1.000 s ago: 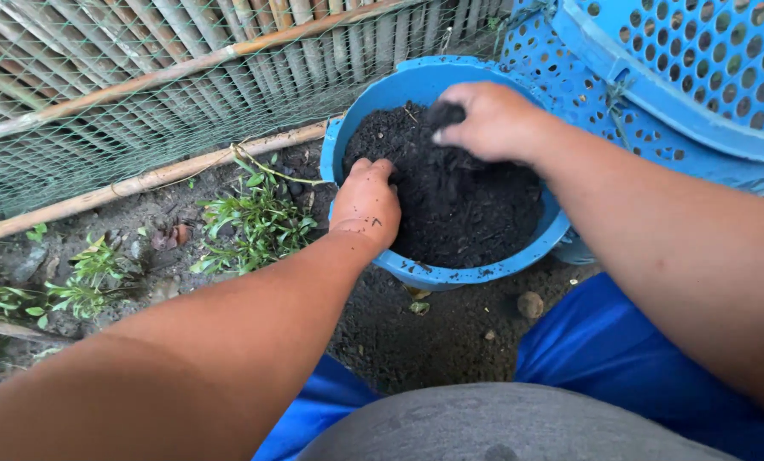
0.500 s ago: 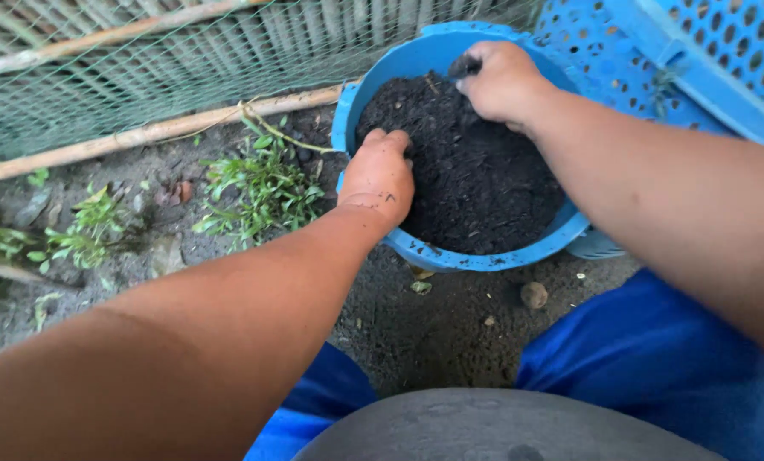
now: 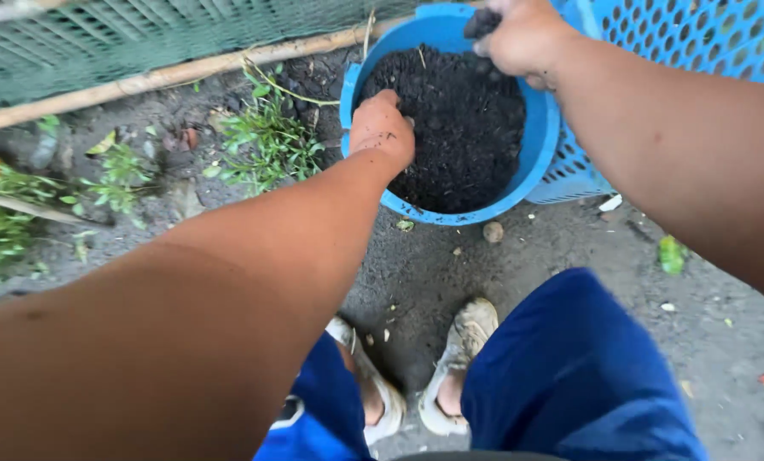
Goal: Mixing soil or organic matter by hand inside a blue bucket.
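Dirt ground | left hand [image 3: 383, 128] fingers buried in soil [image 3: 467, 128] | right hand [image 3: 522, 38] pinching clump

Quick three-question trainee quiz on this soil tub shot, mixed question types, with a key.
1. True or false: the left hand rests in the dark soil inside the blue tub.
2. What does the right hand grip?
A. a trowel
B. a clump of soil
C. a plant
3. Fill in: behind the tub on the right stands a blue perforated ____.

Key: 1 true; 2 B; 3 basket.
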